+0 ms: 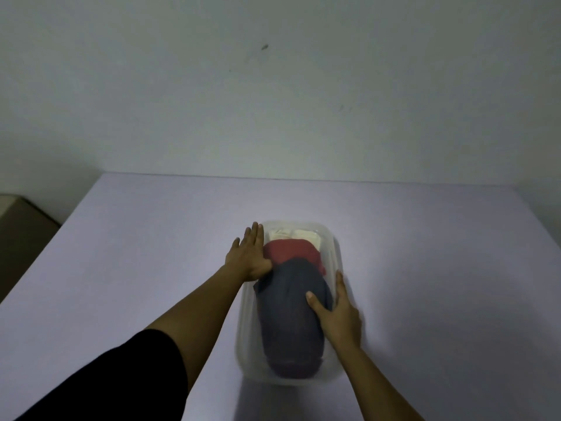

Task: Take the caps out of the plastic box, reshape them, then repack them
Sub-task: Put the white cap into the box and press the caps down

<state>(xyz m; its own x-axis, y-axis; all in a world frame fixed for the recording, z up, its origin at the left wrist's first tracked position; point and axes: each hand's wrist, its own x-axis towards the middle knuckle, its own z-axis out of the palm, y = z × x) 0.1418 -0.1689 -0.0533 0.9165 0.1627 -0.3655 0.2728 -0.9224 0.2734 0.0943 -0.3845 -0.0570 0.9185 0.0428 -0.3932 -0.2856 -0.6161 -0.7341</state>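
Note:
A clear plastic box (335, 250) stands lengthwise on the table in front of me. Three caps lie stacked in it: a dark blue-grey cap (288, 323) nearest me, a red cap (288, 252) behind it, a cream cap (299, 233) at the far end. My left hand (250, 256) rests flat against the box's left rim, fingers straight, thumb tucked by the red and grey caps. My right hand (340, 314) grips the grey cap's right side, thumb on top, fingers down between cap and box wall.
The box sits on a pale lavender table (121, 268) that runs to a plain wall at the back. A brownish object (21, 232) stands beyond the table's left edge.

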